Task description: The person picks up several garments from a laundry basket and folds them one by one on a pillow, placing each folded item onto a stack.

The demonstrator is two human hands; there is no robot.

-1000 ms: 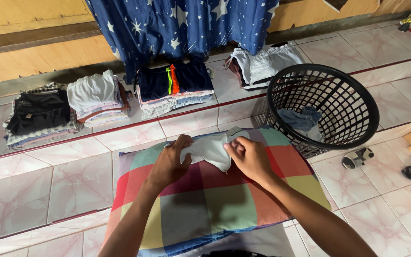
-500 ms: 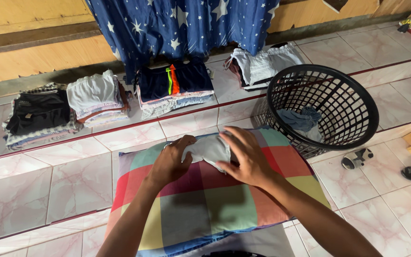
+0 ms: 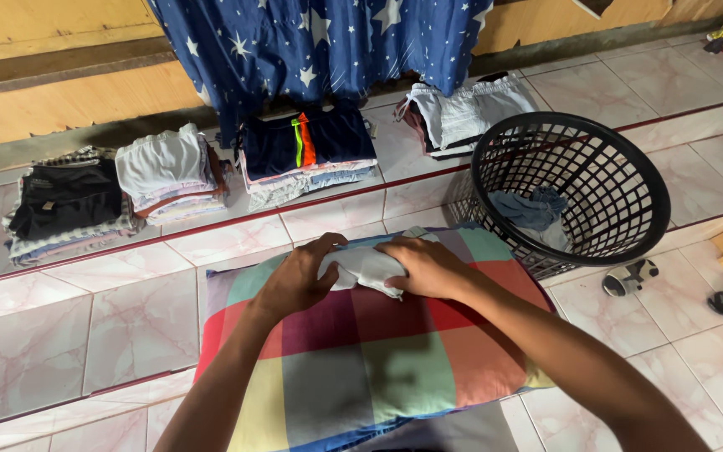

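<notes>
Lying near the far edge of a checked pillow, a small pale grey garment is folded into a compact bundle and pressed between two hands. The left hand cups the garment's left end, its fingers curled over the top edge and the thumb tucked against the cloth. The right hand lies flat on the garment's right half, fingers close together and pressing down, so that only the middle of the cloth and a lower corner show between the two hands. The pillow, in squares of red, green, yellow, purple and grey, rests on a pale marbled tile floor. Just to the right of the pillow stands a round black plastic laundry basket with open lattice walls; a few blue-grey clothes lie in its bottom. Beyond the pillow, along a low tiled step, sit four stacks of folded clothes: a dark pile at far left, a white-topped pile next to it, a navy pile with an orange and green stripe, and a light grey pile behind the basket. A blue cloth with white stars hangs above the stacks.
</notes>
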